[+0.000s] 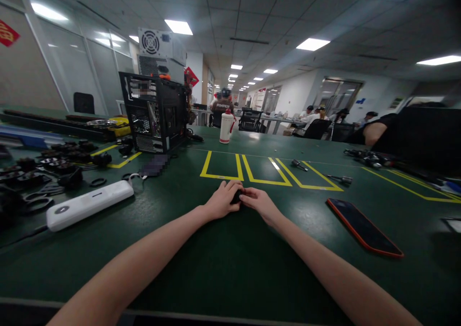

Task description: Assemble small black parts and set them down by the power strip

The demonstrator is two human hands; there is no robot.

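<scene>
Black part [236, 197] is clasped by the curled fingers of the left hand [224, 200] and pinched in the right hand's [260, 202] closed fingertips, left of the orange-edged phone [364, 227]; beyond that phone, a metal-ended piece [345, 179] is seen.

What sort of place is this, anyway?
Probably an office-like electronics workshop: an open-sided black computer case stands on a broad green worktable marked with yellow rectangular outlines, while a black office chair and white rectangular ceiling lights show beyond.
</scene>
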